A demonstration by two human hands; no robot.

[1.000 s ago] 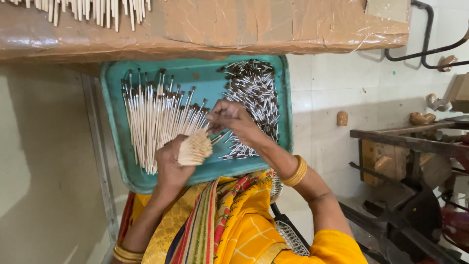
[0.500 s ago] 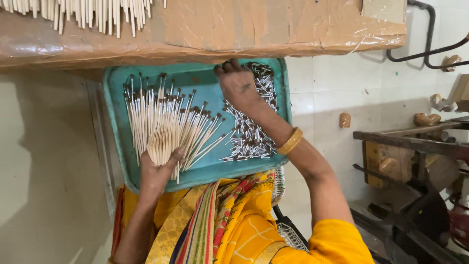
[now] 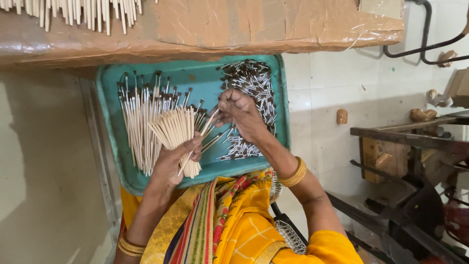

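A teal tray [image 3: 195, 78] rests on my lap. On its left side lie several thin pale sticks with dark metal tips [image 3: 141, 112]. A heap of small silver and dark metal ferrules [image 3: 251, 83] fills its right side. My left hand [image 3: 171, 161] grips a fanned bundle of bare pale sticks [image 3: 173, 129] over the tray. My right hand [image 3: 242, 115] is closed over the middle of the tray, pinching one stick [image 3: 209, 122] next to the ferrule heap; whether a ferrule sits on its tip is hidden.
A brown cardboard board wrapped in plastic [image 3: 220, 24] lies above the tray, with more pale sticks [image 3: 73, 12] on its left end. A dark metal machine frame [image 3: 415, 161] stands at the right. White tiled floor [image 3: 332, 88] lies between.
My right hand has come back from the top of the ferrule heap to the tray's middle and now pinches a stick. My left hand has raised the bundle slightly.
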